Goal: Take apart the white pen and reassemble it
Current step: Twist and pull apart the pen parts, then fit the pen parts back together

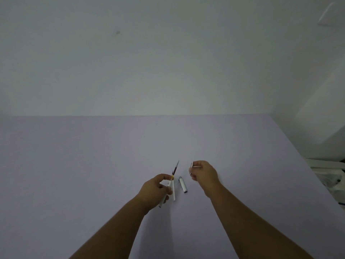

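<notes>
My left hand (158, 187) grips the white pen barrel (163, 200), which points away from me with the dark ink refill (175, 168) sticking out of its far end. Beside it on the table lies a thin white tube (174, 191). The white pen cap (183, 184), with a metal clip, lies on the table between my hands. My right hand (204, 173) pinches a small silvery metal pen piece (193, 165) in its fingertips, held a little right of the refill tip.
The work surface is a pale lilac table (93, 174) against a plain white wall. Beyond the table's right edge sit white items and a plastic bag (328, 176).
</notes>
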{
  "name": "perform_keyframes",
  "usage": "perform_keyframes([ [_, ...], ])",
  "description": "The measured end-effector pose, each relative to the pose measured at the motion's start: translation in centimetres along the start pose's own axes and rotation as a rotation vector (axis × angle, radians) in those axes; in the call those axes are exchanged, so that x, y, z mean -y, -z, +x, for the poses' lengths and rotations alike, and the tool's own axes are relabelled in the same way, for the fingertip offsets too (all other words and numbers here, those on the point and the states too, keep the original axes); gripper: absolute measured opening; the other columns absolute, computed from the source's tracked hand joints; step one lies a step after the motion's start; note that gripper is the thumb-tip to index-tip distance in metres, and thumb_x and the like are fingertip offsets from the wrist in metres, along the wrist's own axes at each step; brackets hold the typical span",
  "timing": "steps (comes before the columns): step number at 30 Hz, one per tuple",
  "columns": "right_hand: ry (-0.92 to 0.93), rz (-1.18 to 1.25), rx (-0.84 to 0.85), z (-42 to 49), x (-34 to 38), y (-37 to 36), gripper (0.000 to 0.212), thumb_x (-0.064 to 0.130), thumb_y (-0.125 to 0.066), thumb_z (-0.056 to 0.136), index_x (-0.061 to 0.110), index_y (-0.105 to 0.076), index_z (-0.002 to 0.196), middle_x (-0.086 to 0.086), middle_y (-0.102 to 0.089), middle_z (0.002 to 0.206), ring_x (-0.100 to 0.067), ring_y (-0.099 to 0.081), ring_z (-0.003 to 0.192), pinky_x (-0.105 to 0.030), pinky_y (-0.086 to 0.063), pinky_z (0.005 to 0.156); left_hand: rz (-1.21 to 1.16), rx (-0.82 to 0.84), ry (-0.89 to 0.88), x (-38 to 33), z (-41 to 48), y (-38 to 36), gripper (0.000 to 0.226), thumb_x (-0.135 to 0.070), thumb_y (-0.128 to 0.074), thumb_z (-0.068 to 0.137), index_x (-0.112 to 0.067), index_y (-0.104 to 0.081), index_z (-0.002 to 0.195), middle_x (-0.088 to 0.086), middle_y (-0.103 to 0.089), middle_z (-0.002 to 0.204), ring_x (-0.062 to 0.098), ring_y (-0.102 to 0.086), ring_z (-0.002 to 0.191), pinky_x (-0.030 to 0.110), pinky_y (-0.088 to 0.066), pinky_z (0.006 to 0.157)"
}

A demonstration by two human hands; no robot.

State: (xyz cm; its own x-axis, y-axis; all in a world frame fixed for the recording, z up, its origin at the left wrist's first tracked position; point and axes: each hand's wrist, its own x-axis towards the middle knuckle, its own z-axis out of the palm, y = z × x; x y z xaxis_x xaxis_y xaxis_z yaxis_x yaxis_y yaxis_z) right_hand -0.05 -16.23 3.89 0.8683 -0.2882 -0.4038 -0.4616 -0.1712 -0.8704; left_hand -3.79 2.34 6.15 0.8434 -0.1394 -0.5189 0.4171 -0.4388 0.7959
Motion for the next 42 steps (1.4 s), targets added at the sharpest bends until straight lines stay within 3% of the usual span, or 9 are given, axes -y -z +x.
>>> perform_keyframes([
  [4,0.116,-0.634,0.078,0.2,-3.6,-0.6,0.027,0.01,-0.053,0.088,0.01,-0.065,0.112,-0.012,-0.067,0.113,-0.028,-0.06,0.107,-0.028,-0.046,0.086,0.001,-0.007,0.028,1.1,0.9,-0.2,0.033,-0.01,-0.058,0.087,-0.043,-0.061,0.088,0.0,-0.071,0.075,0.014,-0.064,0.061,0.029,-0.06,0.064],
  [9,0.175,-0.745,0.042,0.5,-5.1,-1.0,0.022,0.011,-0.05,0.089,0.008,-0.065,0.104,-0.015,-0.065,0.108,-0.029,-0.06,0.1,-0.032,-0.046,0.081,0.012,0.0,0.049,1.9,1.8,-0.2,0.032,-0.012,-0.059,0.086,-0.043,-0.062,0.089,-0.006,-0.071,0.069,0.01,-0.064,0.057,0.026,-0.06,0.061],
  [13,0.182,-0.73,0.061,0.8,-5.3,-1.0,0.021,0.012,-0.054,0.088,0.008,-0.067,0.104,-0.014,-0.065,0.108,-0.027,-0.06,0.1,-0.031,-0.045,0.083,0.02,0.0,0.047,2.1,2.2,-0.4,0.031,-0.012,-0.06,0.086,-0.043,-0.062,0.09,-0.008,-0.07,0.068,0.006,-0.063,0.053,0.02,-0.057,0.057],
  [21,0.173,-0.622,0.055,0.9,-5.5,-0.4,0.018,0.008,-0.06,0.084,0.004,-0.068,0.099,-0.014,-0.067,0.102,-0.024,-0.06,0.09,-0.03,-0.046,0.08,0.026,0.02,0.017,1.5,2.2,-0.8,0.033,-0.011,-0.058,0.086,-0.044,-0.061,0.089,-0.006,-0.071,0.069,0.007,-0.063,0.054,0.025,-0.058,0.06],
  [26,0.168,-0.326,0.007,0.4,-4.2,-0.2,0.017,0.014,-0.063,0.085,0.014,-0.069,0.101,0.0,-0.063,0.092,-0.01,-0.058,0.08,-0.013,-0.042,0.067,0.037,0.019,0.009,1.2,2.2,-0.8,0.034,-0.011,-0.057,0.087,-0.045,-0.06,0.088,-0.004,-0.072,0.074,0.008,-0.064,0.058,0.022,-0.058,0.058],
  [29,0.056,0.001,0.175,0.0,-2.4,-0.6,0.009,0.017,-0.064,0.084,0.022,-0.071,0.087,0.009,-0.067,0.078,-0.003,-0.059,0.07,-0.015,-0.042,0.061,0.051,0.03,-0.01,0.9,2.3,-1.0,0.035,-0.01,-0.057,0.086,-0.046,-0.06,0.087,-0.004,-0.073,0.073,0.008,-0.064,0.056,0.023,-0.058,0.059],
  [33,0.025,0.02,0.343,-0.3,-1.0,-0.9,0.012,0.019,-0.061,0.086,0.023,-0.069,0.078,0.017,-0.067,0.06,0.007,-0.057,0.05,-0.014,-0.04,0.053,0.049,0.05,-0.03,0.2,2.4,-1.5,0.034,-0.01,-0.059,0.084,-0.044,-0.06,0.09,-0.006,-0.072,0.067,0.005,-0.064,0.054,0.025,-0.058,0.062],
  [38,-0.062,0.353,0.078,1.5,-0.2,0.0,0.018,0.011,-0.051,0.094,0.013,-0.061,0.079,-0.003,-0.063,0.073,-0.01,-0.053,0.059,-0.019,-0.049,0.053,0.054,0.06,-0.008,0.5,2.6,-1.2,0.028,-0.012,-0.057,0.088,-0.035,-0.061,0.103,-0.002,-0.073,0.078,0.009,-0.065,0.06,0.027,-0.059,0.066],
  [42,-0.053,-0.267,0.009,2.6,-2.2,1.7,0.016,0.015,-0.055,0.089,0.007,-0.065,0.08,-0.011,-0.064,0.075,-0.021,-0.059,0.066,-0.036,-0.054,0.068,0.049,0.035,0.032,1.4,2.7,-0.9,0.03,-0.013,-0.059,0.088,-0.029,-0.058,0.114,-0.001,-0.072,0.081,0.012,-0.066,0.066,0.03,-0.059,0.071],
])
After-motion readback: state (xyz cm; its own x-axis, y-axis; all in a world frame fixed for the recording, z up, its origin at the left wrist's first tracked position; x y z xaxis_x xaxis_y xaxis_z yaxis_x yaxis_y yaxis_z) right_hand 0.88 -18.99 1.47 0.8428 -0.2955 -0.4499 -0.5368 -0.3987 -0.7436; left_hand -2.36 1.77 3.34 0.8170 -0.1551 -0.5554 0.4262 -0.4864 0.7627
